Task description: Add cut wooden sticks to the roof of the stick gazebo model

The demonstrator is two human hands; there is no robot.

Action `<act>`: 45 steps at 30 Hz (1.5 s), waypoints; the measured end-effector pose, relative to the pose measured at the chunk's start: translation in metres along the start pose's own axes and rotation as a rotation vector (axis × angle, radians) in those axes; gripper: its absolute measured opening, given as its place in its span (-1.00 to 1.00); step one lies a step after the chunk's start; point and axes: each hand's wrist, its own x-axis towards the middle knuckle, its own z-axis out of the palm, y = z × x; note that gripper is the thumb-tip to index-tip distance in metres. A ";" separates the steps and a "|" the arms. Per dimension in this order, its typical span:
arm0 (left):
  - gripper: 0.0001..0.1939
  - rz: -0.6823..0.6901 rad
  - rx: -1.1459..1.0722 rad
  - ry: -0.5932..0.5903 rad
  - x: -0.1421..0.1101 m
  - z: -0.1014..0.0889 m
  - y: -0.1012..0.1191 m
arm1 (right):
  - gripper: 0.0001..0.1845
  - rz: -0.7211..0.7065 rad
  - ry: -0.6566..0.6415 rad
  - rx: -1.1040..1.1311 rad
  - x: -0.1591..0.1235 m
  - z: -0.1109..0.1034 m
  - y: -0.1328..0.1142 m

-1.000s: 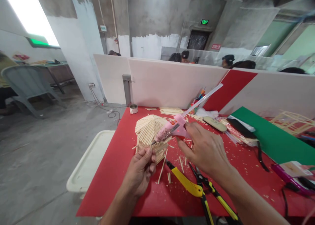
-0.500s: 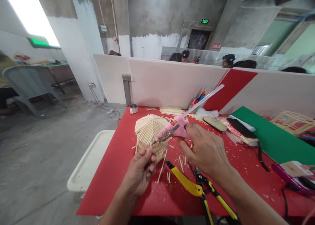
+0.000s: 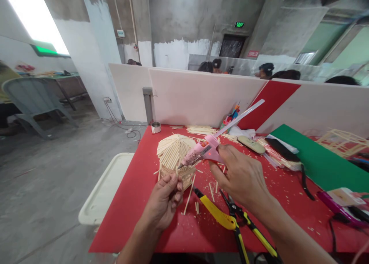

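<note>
Though hardly different from half a second ago, left fingers (image 3: 173, 178) around a stick (image 3: 177, 171), right fingers (image 3: 218, 173) around the glue gun (image 3: 209, 151)

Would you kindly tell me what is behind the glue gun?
Behind the glue gun, part of the model and loose sticks on the table show. What the glue gun and right hand cover cannot be seen.
</note>
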 end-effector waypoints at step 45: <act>-0.60 0.221 0.113 0.174 0.008 0.004 0.003 | -0.71 0.020 0.053 -0.033 -0.005 0.006 0.003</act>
